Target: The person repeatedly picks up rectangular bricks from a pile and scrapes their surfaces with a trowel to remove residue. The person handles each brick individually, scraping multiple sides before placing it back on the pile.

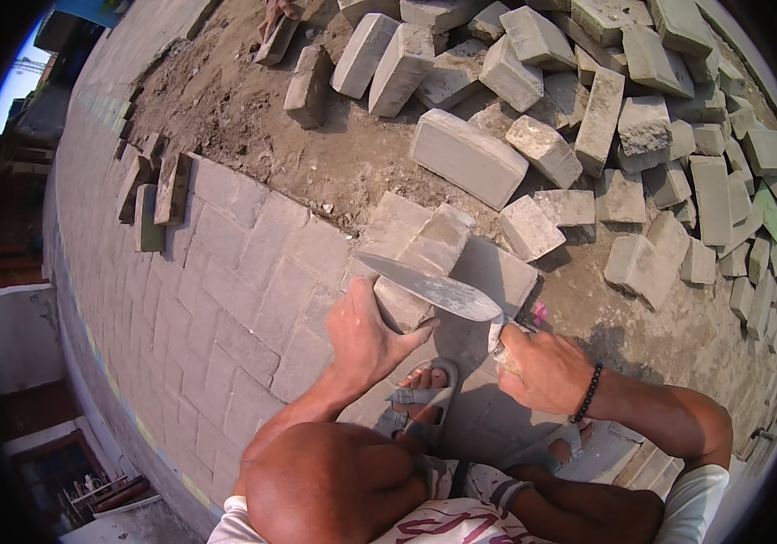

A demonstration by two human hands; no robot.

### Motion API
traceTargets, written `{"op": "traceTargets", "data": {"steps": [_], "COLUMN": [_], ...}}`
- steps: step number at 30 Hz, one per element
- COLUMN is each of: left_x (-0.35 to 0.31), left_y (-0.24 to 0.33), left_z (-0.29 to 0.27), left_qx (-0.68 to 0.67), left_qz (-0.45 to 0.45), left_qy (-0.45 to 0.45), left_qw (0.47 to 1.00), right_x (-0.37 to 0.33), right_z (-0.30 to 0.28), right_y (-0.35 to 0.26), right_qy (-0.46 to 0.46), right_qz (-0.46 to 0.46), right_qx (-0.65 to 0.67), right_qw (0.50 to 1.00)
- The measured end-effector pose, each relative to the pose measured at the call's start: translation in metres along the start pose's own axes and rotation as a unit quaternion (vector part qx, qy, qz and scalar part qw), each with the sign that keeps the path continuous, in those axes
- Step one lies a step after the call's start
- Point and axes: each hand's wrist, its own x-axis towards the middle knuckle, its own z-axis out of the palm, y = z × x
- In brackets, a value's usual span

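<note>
My right hand (543, 367) is closed round the handle of a pointed metal trowel (443, 288). The trowel's blade reaches left, over the top of a grey paving block (403, 306). That block is gripped by my left hand (363, 334), thumb on the near side and fingers at the left; its underside is hidden. Just beyond the blade another grey block (438, 238) lies on the paving. Whether the blade touches the block in my hand, I cannot tell.
A large heap of loose paving blocks (468, 156) covers the far right. Bare soil (225, 109) borders the laid paving (216, 227). Several blocks (171, 189) stand on its left edge. Another person's hand (280, 11) is on a block at the top. My sandalled foot (423, 399) is near.
</note>
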Motion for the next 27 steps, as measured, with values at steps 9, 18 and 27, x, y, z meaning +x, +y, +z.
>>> {"op": "traceTargets", "data": {"steps": [9, 18, 27], "left_x": [0.0, -0.002, -0.017], "left_y": [-0.015, -0.06, -0.144], "left_z": [-0.005, -0.012, 0.016], "left_qx": [-0.089, -0.154, -0.137], "left_qz": [-0.015, -0.035, -0.097], "left_qy": [-0.002, -0.032, -0.042], "left_qw": [0.996, 0.987, 0.985], "right_x": [0.043, 0.046, 0.025], "right_z": [-0.008, 0.016, 0.022], "right_y": [0.068, 0.079, 0.061], "right_qy": [0.078, 0.133, 0.099], "right_qz": [0.074, 0.079, 0.129], "right_qx": [-0.023, -0.003, 0.354], "right_qw": [0.994, 0.988, 0.921]}}
